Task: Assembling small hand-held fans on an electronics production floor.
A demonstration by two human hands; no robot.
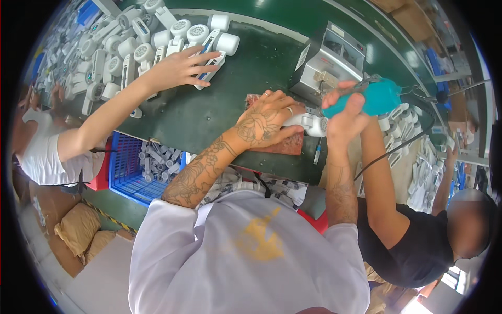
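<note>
Left hand (267, 120) is clamping one white device (315, 126), its round head pointing right, long axis running crosswise; right hand (347, 119) is gripping one teal driver (380, 98), apparently aiming left.

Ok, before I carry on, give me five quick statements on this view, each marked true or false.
1. The right hand grips a teal tool. True.
2. The left hand is clear of the white device in front of the person. False: it holds that device, over the reddish mat.
3. The blue basket has pale parts in it. True.
4. The metal-cased machine stands left of the reddish mat. False: it stands farther back and to the right.
5. A co-worker's hand is at the pile of white devices. True.
</note>
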